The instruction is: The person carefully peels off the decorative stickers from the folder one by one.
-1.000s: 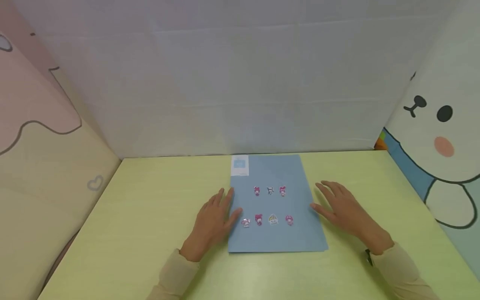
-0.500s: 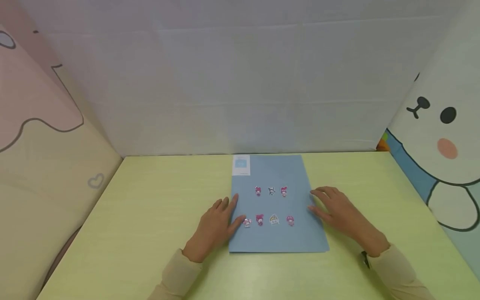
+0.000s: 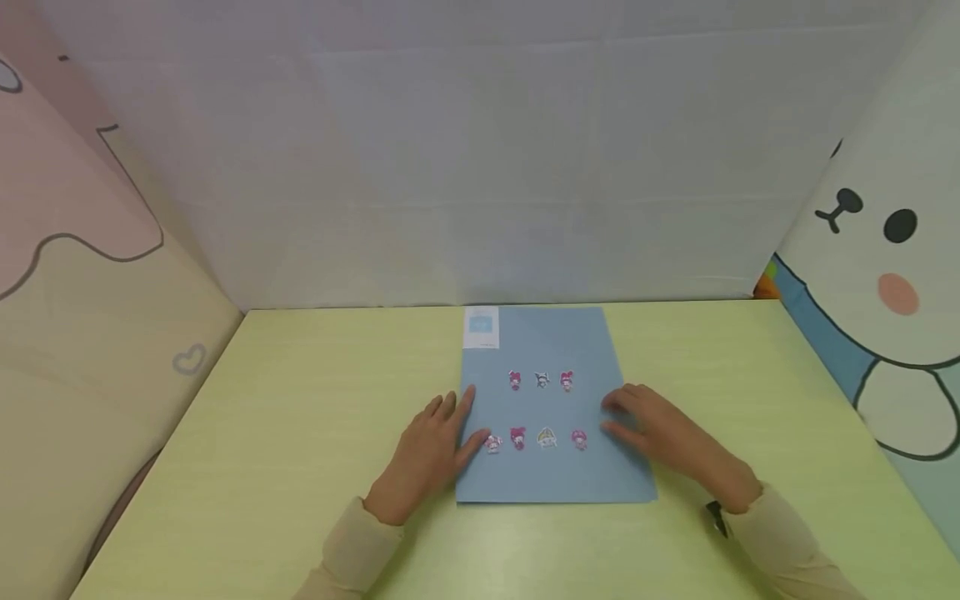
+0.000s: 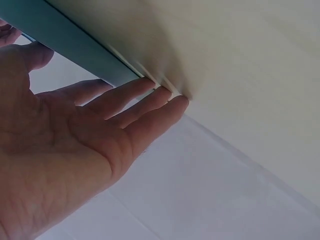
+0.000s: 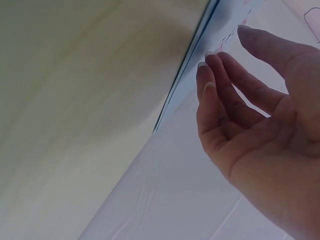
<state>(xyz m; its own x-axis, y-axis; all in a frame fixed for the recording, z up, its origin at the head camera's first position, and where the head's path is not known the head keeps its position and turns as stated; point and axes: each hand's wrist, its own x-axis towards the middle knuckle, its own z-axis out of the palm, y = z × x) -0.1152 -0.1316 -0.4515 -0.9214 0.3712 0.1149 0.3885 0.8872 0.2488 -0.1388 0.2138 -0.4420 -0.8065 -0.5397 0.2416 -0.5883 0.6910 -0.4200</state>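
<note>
A flat light blue sheet (image 3: 540, 479), layered at its edge like a folder or stacked paper, lies on the table. Two rows of small cartoon stickers (image 3: 547, 438) are on it, with a white label (image 3: 482, 327) at the far left corner. My left hand (image 3: 423, 454) rests along the sheet's left edge, fingers extended and thumb over the edge by the lower-left sticker. In the left wrist view, several fingertips (image 4: 181, 102) touch the tabletop beside the edge. My right hand (image 3: 660, 429) hovers over the right edge, fingers loosely bent, holding nothing; the right wrist view shows thumb and fingers apart.
The pale yellow-green table (image 3: 322, 400) extends on both sides of the sheet. A white cloth wall (image 3: 480, 167) stands behind its back edge. Cartoon-printed panels flank it, pink and cream at the left (image 3: 82, 375) and a white animal face at the right (image 3: 862, 283).
My right hand has moved left, from beside the sheet to over its right edge, its fingers bending more. My left hand has shifted slightly right onto the left edge. The sheet stays put.
</note>
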